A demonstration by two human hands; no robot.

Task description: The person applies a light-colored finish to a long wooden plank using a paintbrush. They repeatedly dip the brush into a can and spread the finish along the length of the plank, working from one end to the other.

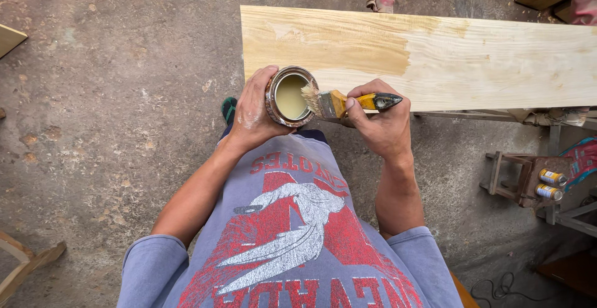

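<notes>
Centre of the frame: the left hand [255, 110] is wrapped around an open tin [290, 96] of pale liquid, fingers closed on its side. The right hand [380, 121] grips a yellow-handled brush [348, 102] tightly — bristles resting at the tin's rim. Just above lies a long wooden plank [497, 59], its left part darker and wet-looking — two small cans [551, 183] sit at right.

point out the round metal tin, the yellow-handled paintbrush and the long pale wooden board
round metal tin [275, 106], head view, outer wall
yellow-handled paintbrush [336, 103], head view, ferrule
long pale wooden board [497, 65], head view, bare face
</notes>
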